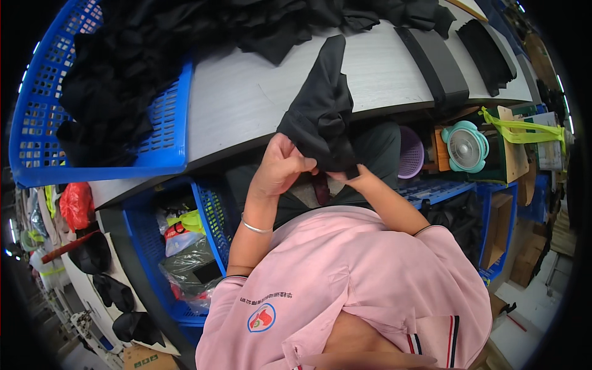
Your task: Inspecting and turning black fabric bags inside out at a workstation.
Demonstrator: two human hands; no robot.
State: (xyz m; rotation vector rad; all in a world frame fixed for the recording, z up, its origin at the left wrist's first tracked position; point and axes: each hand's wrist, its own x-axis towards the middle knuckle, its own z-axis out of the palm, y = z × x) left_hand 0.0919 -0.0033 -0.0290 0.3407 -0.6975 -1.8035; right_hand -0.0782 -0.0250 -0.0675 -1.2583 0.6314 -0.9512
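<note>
A piece of black cloth (320, 102) is held up in front of me, its upper end lying over the table's front edge. My left hand (280, 165) is closed on the cloth's lower left edge, thumb and fingers pinched together. At the lower right edge of the same cloth, my right hand (353, 177) grips it, with most of its fingers hidden by the cloth. Beyond both hands, a big heap of similar black cloth (259, 28) spreads along the back of the white table (231, 98).
A blue perforated basket (105, 174) full of black cloth stands at left on the table. Folded dark stacks (435, 65) lie at right. Below are a purple basket (411, 153), a small teal fan (465, 147) and a blue crate (213, 216) with plastic bags.
</note>
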